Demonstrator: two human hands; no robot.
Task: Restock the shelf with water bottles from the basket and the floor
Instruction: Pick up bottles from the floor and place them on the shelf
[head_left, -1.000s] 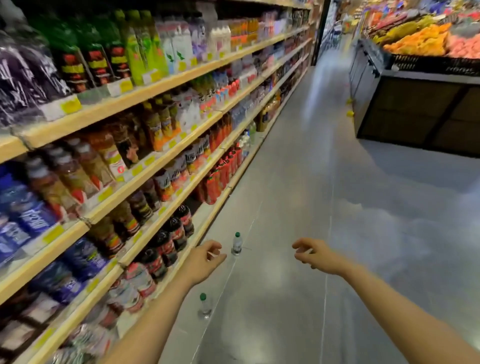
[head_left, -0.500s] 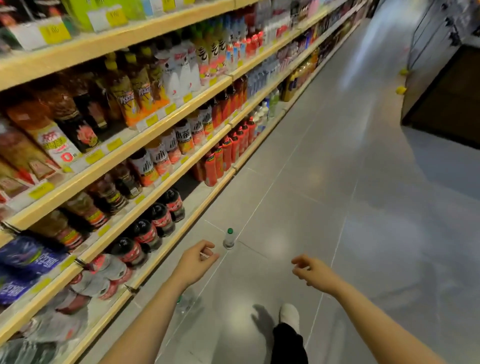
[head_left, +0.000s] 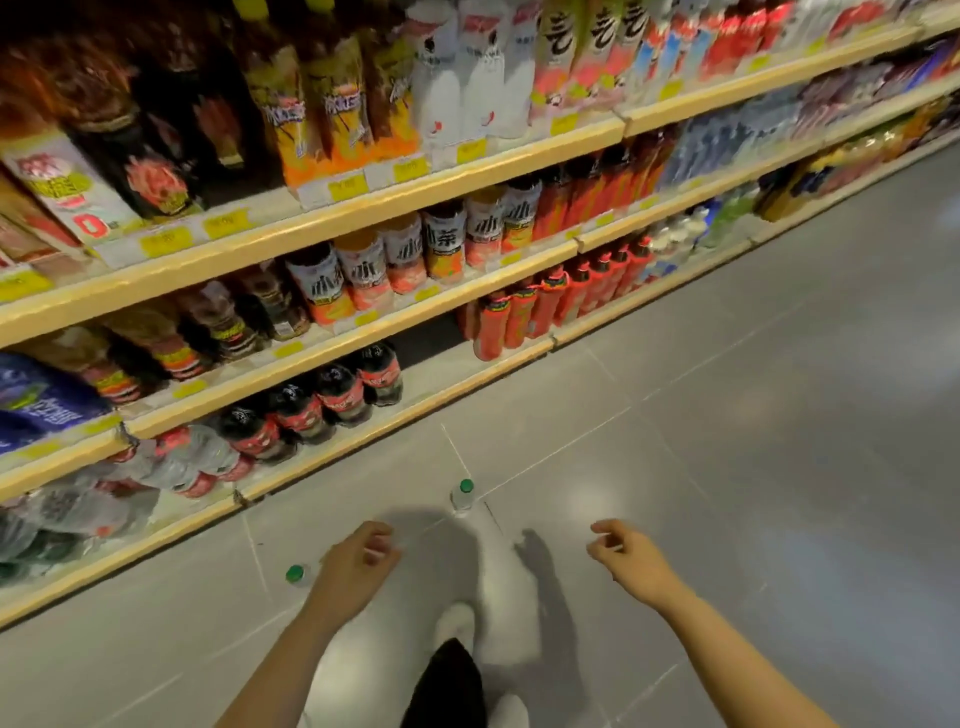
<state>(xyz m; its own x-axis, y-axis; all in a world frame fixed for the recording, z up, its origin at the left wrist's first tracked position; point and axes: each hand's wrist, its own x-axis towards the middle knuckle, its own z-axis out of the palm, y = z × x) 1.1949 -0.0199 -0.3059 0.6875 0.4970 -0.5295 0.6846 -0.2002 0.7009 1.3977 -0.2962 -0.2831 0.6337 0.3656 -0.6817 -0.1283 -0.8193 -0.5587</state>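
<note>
Two small clear water bottles with green caps stand on the grey tiled floor. One water bottle (head_left: 462, 497) is just beyond my hands, upright. The other water bottle (head_left: 297, 574) stands at the left, partly hidden behind my left hand (head_left: 355, 564). That hand hangs above the floor with loosely curled fingers and holds nothing. My right hand (head_left: 626, 558) hovers to the right, fingers also loosely curled and empty. The bottom shelf (head_left: 332, 457) runs along the left, with a bare gap beside dark cola bottles (head_left: 337, 397). No basket is in view.
Shelves of tea, juice and soda bottles fill the left and top. Red bottles (head_left: 550, 304) stand further along the bottom shelf. The aisle floor stretches to the right. My white shoe (head_left: 457, 623) and dark trouser leg are below my hands.
The view has tilted down and turned toward the shelves. Both hands have come lower and nearer the floor bottles; the left one now covers part of the nearer bottle.
</note>
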